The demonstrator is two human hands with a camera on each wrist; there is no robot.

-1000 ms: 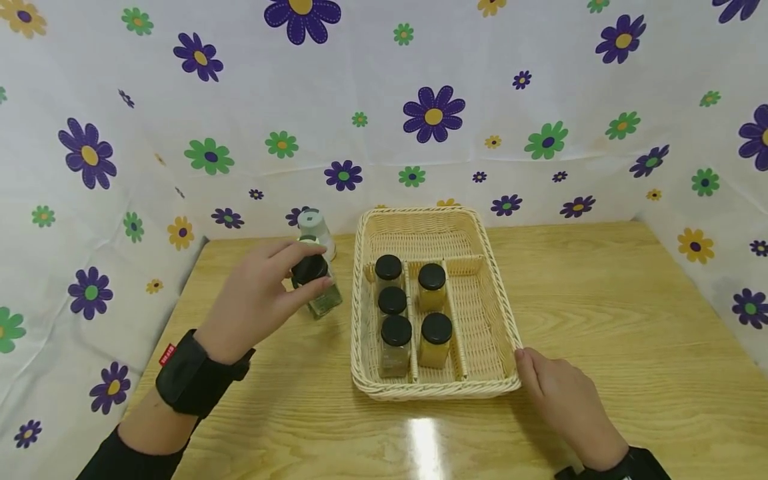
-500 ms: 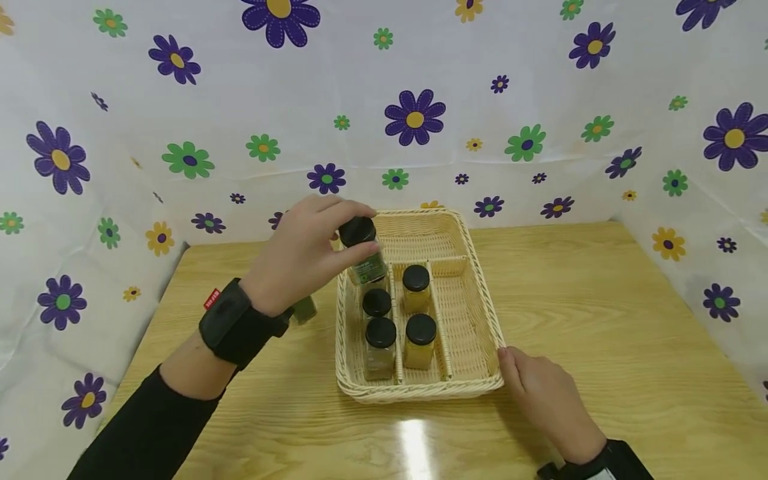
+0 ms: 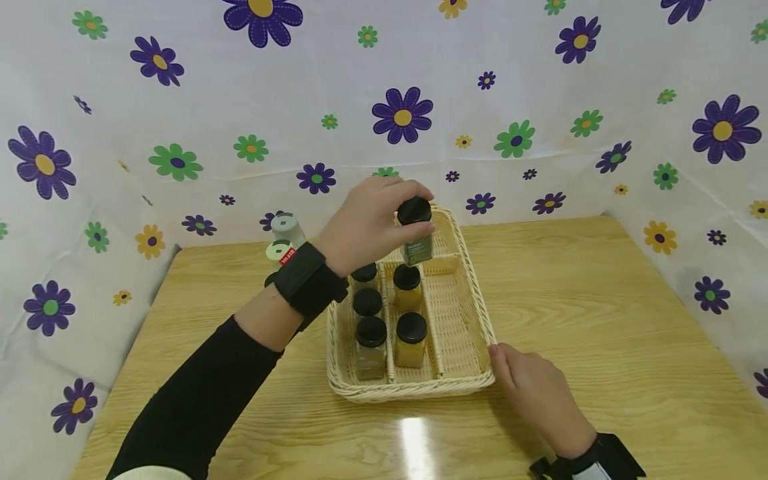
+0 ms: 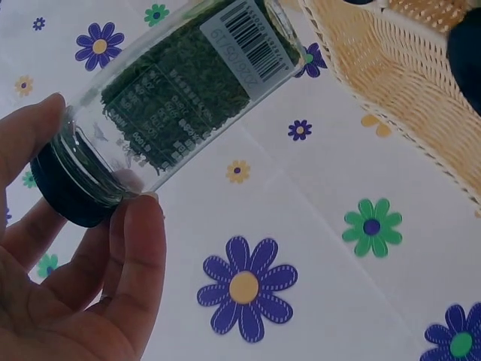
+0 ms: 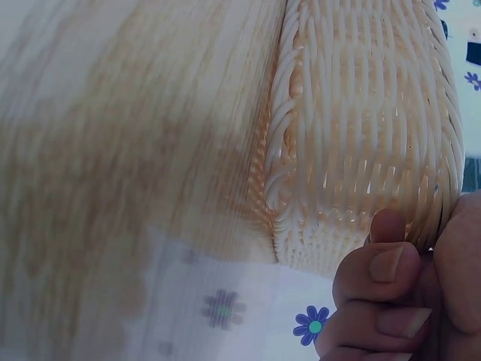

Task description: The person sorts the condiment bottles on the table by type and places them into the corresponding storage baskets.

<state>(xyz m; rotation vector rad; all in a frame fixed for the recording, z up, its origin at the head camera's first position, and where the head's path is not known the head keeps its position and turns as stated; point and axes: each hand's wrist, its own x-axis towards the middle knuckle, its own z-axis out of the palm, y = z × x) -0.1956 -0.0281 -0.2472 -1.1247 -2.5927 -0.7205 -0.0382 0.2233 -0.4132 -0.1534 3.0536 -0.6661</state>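
Note:
My left hand (image 3: 375,223) pinches a glass spice jar (image 3: 418,252) by its black lid, above the wicker basket (image 3: 414,388). Dried green flakes fill much of the jar (image 4: 188,98) in the left wrist view, where a barcode label shows near its base; fingers and thumb hold it around the lid and neck. At the basket's near right corner, my right hand (image 3: 543,393) grips the rim between thumb and curled fingers, as the right wrist view also shows. Three black-lidded jars (image 3: 371,350) stand in the left compartment, two with yellow contents (image 3: 411,347) in the middle one.
Behind the left wrist, a bottle with a pale top (image 3: 287,228) and a container with a light green lid (image 3: 279,251) stand on the wooden table (image 3: 570,280). A flower-print cloth (image 3: 336,60) hangs around the back and sides.
My left hand has lifted the green-flake jar from the table on the left and carried it rightward over the basket. The right hand keeps its grip on the corner; the head view has shifted slightly.

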